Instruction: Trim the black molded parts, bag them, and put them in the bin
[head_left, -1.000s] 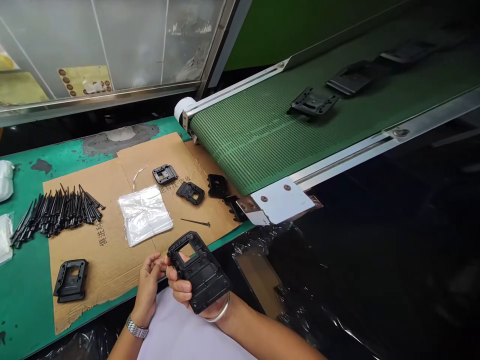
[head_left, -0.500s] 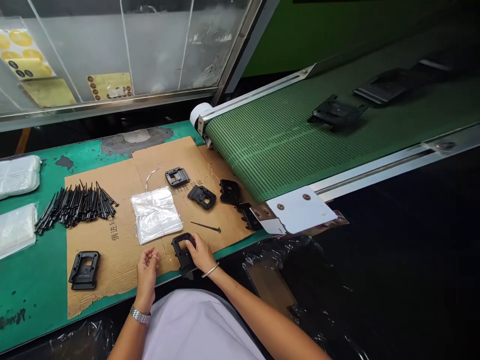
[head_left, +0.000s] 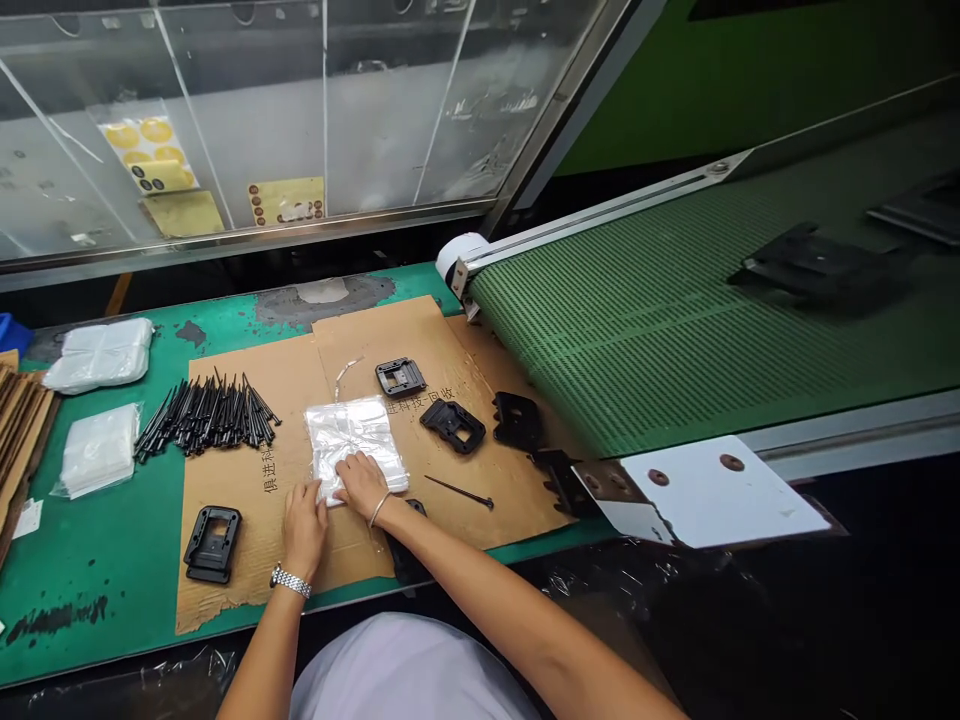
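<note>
Both my hands rest on a stack of clear plastic bags (head_left: 352, 435) lying on a cardboard sheet (head_left: 247, 560). My right hand (head_left: 362, 483) lies on the stack's near edge with its fingers curled down onto the top bag. My left hand (head_left: 305, 517) touches the stack's near left corner, fingers bent. A black plastic plate (head_left: 405, 560) lies under my right forearm at the cardboard's front edge, mostly hidden.
Black pins (head_left: 206, 415) lie in a heap to the left, one loose pin (head_left: 459, 490) to the right. Several small black parts (head_left: 453, 424) sit on the cardboard, another (head_left: 212, 541) at front left. A green conveyor (head_left: 675, 320) carries more black parts (head_left: 814, 265). White bag packs (head_left: 101, 352) lie far left.
My right hand set the black plate down at the cardboard's front edge, then moved forward onto the plastic bags. My left hand also reached to the bags. The camera turned left.
</note>
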